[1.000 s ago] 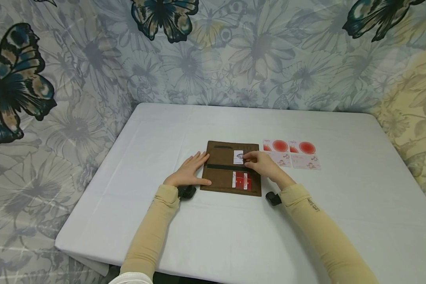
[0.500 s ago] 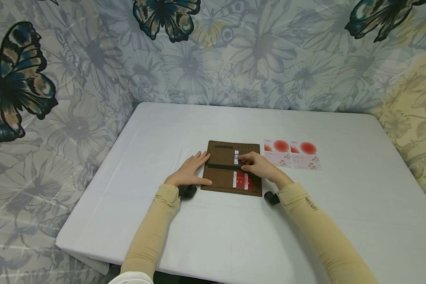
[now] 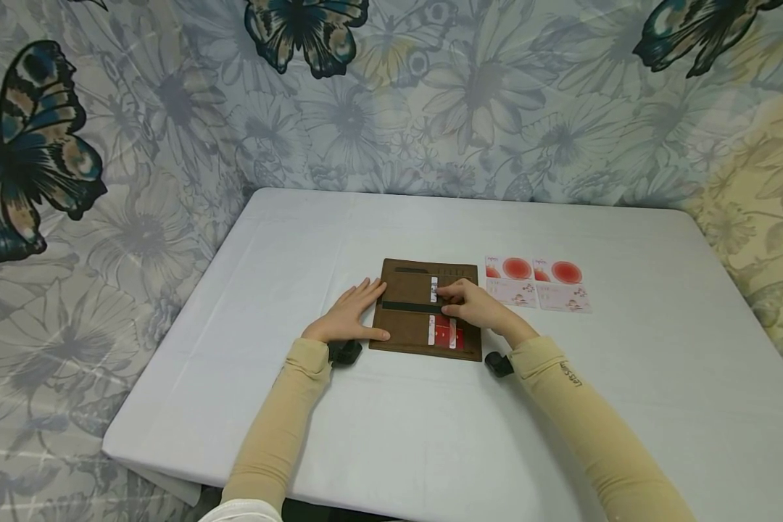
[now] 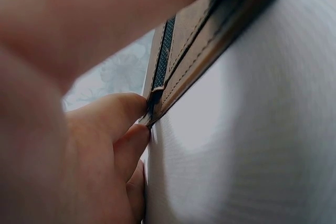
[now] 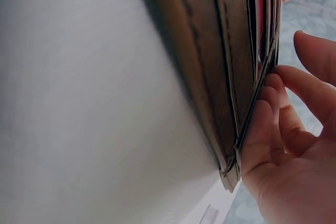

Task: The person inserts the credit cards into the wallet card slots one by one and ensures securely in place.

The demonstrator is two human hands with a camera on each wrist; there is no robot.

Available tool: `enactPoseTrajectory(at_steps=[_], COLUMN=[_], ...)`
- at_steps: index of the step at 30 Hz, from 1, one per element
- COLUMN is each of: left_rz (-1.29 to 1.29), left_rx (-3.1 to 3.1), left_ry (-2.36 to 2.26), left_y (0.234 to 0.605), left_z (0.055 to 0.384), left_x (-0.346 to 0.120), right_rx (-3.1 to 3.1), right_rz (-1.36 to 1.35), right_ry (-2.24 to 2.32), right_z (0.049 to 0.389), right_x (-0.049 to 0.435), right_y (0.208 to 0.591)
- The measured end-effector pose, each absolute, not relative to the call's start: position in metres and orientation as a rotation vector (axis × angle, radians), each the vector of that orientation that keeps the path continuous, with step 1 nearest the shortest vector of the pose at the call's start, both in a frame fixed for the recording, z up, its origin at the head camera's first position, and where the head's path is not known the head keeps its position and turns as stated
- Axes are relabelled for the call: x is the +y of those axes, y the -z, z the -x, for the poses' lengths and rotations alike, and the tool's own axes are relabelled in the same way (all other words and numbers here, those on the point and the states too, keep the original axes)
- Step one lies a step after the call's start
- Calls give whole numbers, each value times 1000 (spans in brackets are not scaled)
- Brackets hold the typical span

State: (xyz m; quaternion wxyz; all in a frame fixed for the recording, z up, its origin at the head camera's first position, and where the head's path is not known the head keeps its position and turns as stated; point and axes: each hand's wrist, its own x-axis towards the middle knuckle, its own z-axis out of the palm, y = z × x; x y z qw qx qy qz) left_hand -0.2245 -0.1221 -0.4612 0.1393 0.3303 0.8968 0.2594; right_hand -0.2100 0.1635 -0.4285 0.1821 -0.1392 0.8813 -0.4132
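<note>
A brown bifold wallet point(image 3: 401, 333) lies spread on the white table with its inside up. My left hand point(image 3: 347, 317) rests on its left edge, fingers spread above and thumb below; the left wrist view shows fingertips against the rim. In the wallet's upper half a narrow strip of a white card point(image 3: 433, 283) shows. My right hand point(image 3: 486, 307) touches the upper half just right of that strip. Its thumb point(image 5: 316, 53) stands apart from the index finger in the right wrist view. Red-and-white cards point(image 3: 441, 331) sit in the lower half's pockets.
Several printed cards with red discs point(image 3: 517, 268) lie flat to the right of the wallet. The table point(image 3: 313, 232) reaches back to a wall hung with flowered, butterfly-printed cloth point(image 3: 352, 130). A dark band point(image 3: 411, 307) crosses the wallet's fold.
My right hand has moved slightly left over the wallet. Less of the white card shows now: a broad face has become a narrow strip. My left hand has stayed in place.
</note>
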Motion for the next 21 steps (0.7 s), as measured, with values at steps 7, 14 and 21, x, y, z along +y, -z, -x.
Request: enactPoseTrajectory(at_steps=[7,14,21], left_rz=[-960,-959,-960], left_rx=[2593,2593,2591], left_ry=[-750,-746,-745], left_y=[463,462,461], left_z=[225,225,225], left_x=[-122,-122,-121], right_rx=[2481,2478,2488], right_rz=[388,408,448], right_ry=[1154,1171,1229], right_z=[209,208,209], right_x=[163,167,183], right_y=[428,427,427])
